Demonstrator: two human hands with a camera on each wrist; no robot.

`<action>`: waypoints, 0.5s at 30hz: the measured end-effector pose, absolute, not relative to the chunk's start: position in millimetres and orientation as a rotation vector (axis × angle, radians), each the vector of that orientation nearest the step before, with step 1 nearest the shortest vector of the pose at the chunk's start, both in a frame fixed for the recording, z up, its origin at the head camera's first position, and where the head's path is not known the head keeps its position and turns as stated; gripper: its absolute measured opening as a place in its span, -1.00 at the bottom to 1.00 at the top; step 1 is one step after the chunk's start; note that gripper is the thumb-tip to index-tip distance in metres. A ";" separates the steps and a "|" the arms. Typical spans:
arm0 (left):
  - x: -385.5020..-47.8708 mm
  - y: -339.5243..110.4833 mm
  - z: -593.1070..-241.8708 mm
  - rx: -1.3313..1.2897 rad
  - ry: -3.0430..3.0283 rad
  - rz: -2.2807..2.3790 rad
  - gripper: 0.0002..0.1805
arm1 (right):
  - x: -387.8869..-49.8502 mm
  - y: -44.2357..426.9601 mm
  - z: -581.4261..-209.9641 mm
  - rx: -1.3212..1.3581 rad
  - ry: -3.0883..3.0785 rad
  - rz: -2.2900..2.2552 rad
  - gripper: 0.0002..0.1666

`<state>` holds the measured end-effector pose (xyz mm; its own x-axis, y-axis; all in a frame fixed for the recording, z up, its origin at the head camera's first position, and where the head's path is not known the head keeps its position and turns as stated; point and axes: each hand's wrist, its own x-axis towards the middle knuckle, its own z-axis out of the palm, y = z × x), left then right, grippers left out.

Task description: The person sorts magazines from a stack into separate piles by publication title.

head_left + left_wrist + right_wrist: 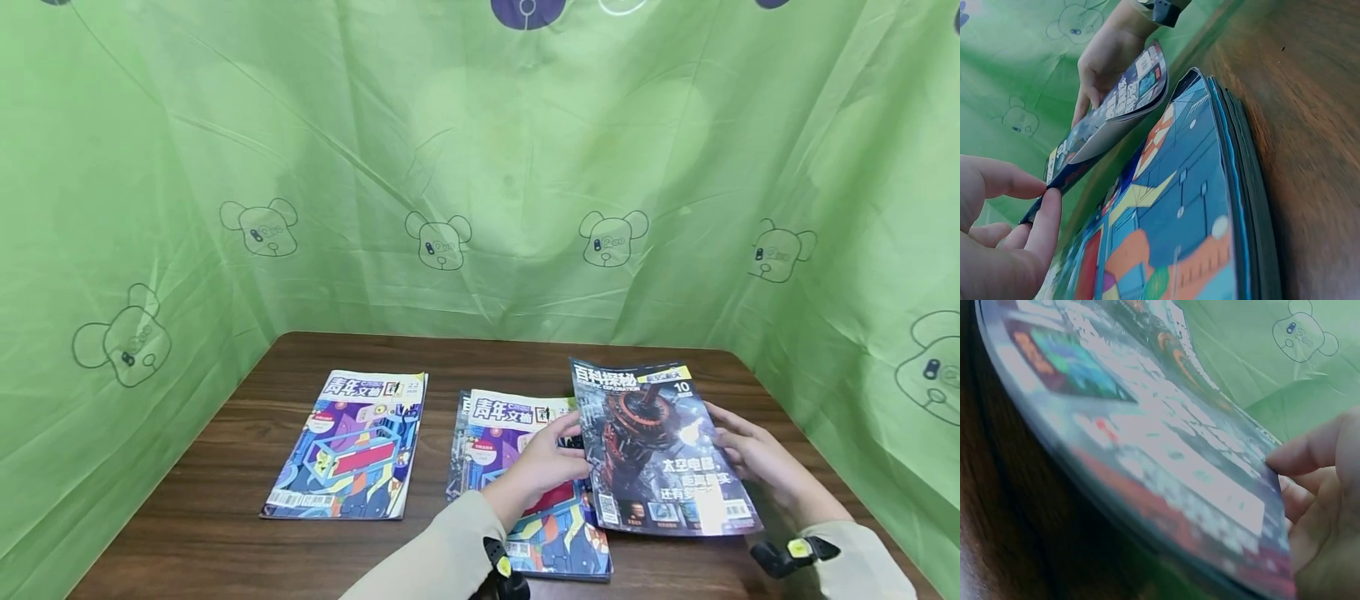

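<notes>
A dark magazine (652, 450) with a red and black machine on its cover is held between both hands, raised over the right part of the table. My left hand (543, 462) pinches its left edge between thumb and fingers, as the left wrist view shows. On the opposite edge, my right hand (772, 467) grips with the thumb on top and fingers beneath. Under my left forearm lies a stack of magazines (558, 533), topped by a colourful purple and blue cover. The held magazine overlaps the stack's right side in the head view and bends slightly.
Another colourful magazine (348, 446), with the same cover as the stack's top one, lies at the left of the brown wooden table (217, 467). Green curtains (480, 167) printed with bear outlines stand round the table's back and sides.
</notes>
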<state>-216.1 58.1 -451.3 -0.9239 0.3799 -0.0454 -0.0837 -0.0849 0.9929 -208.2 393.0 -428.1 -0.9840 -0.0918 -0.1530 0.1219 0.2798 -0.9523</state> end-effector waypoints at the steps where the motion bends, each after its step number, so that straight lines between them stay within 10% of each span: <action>1: -216.5 60.6 -451.5 0.322 1.885 2.080 -0.08 | -208.5 394.4 -428.4 0.039 2.376 -1.774 -0.21; 15: -220.3 88.4 -457.8 0.283 2.006 2.044 -0.07 | -212.1 413.1 -437.2 0.156 2.398 -1.763 -0.23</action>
<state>-220.3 88.4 -457.8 -0.9465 0.3197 -0.0444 -0.0506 -0.0109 0.9987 -212.1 413.1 -437.2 -0.9816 -0.0113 -0.1904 0.1783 0.2995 -0.9373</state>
